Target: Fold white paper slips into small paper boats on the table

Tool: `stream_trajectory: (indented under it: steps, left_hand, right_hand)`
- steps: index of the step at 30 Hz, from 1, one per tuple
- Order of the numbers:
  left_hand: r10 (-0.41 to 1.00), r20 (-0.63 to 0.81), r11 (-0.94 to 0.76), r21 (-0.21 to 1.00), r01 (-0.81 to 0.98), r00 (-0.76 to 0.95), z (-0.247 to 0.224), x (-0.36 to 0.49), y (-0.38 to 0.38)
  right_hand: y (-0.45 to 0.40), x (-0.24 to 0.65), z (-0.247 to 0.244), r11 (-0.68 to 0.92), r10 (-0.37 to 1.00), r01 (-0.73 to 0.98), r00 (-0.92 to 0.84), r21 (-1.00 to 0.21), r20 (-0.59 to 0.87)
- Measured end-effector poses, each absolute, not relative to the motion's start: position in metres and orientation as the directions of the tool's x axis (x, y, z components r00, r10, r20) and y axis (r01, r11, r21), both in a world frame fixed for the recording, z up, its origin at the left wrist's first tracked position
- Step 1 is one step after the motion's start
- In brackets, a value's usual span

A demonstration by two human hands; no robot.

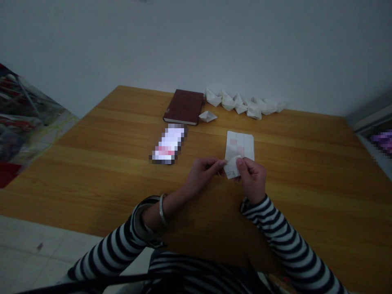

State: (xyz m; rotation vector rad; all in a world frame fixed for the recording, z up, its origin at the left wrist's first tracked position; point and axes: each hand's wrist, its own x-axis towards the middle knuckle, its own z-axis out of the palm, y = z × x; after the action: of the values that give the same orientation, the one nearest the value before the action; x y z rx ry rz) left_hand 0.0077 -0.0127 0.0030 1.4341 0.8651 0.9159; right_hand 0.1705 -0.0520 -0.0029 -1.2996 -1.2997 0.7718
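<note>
Two hands, close together, near the table's (196, 163) front edge, centre. Left hand (202, 176) pinches the near corner of one paper sheet (240, 146), fingertips at the fold; right hand (251, 180) clamps the same corner, thumb on top. Sheet's far part lies on the wood. Silver bangle (162, 209), one, on left wrist. Along the far edge: one brown notebook (183, 107), one paper boat (208, 116) just beside it, and a touching row of roughly six more paper boats (241, 104), overlap hiding the exact count. One pixelated flat object (169, 143) lies left of the hands, touching the notebook's near edge.
</note>
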Motion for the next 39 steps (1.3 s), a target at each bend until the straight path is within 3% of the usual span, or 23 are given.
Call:
stream_trajectory:
  steps: [8,12,16,21,26,30,32,35,37,39]
  left_hand:
    - [0.883,0.084,-0.052,0.995,-0.082,0.461,0.003,0.007,-0.012]
    - [0.842,0.076,-0.103,0.995,0.02,0.534,0.001,0.005,-0.011]
    - [0.822,0.127,-0.205,0.975,0.081,0.554,0.002,0.004,-0.012]
    - [0.783,0.08,-0.114,0.993,0.015,0.616,0.007,0.004,-0.013]
    - [0.825,0.058,-0.07,0.998,-0.001,0.562,0.0,0.006,-0.011]
    - [0.881,0.14,-0.105,0.989,-0.1,0.453,-0.002,0.003,-0.004]
    - [0.85,0.189,-0.173,0.982,-0.078,0.492,0.0,-0.001,0.0]
    - [0.814,0.219,-0.283,0.958,0.039,0.538,0.001,-0.006,0.004]
    - [0.798,0.215,-0.281,0.959,0.033,0.563,-0.002,-0.007,0.004]
    - [0.779,0.213,-0.243,0.97,-0.029,0.59,-0.004,-0.007,0.005]
  right_hand:
    - [-0.053,0.169,-0.003,0.236,0.942,0.338,0.152,-0.911,0.3]
    - [-0.054,0.166,-0.007,0.222,0.961,0.373,0.072,-0.901,0.267]
    - [-0.053,0.162,-0.013,0.12,0.992,0.198,-0.048,-0.973,0.113]
    - [-0.05,0.163,-0.01,0.024,0.969,0.019,-0.245,-1.0,0.019]
    - [-0.049,0.167,-0.005,-0.036,0.985,0.001,-0.167,-0.999,-0.036]
    - [-0.044,0.171,-0.011,-0.107,0.981,-0.101,-0.173,-0.989,-0.088]
    - [-0.041,0.171,-0.015,-0.122,0.982,-0.147,-0.162,-0.982,-0.097]
    - [-0.039,0.17,-0.016,-0.053,0.998,-0.173,0.018,-0.984,-0.057]
    - [-0.04,0.168,-0.013,-0.023,0.992,-0.211,0.116,-0.977,-0.049]
    - [-0.041,0.167,-0.009,-0.052,0.99,-0.325,0.104,-0.944,-0.091]
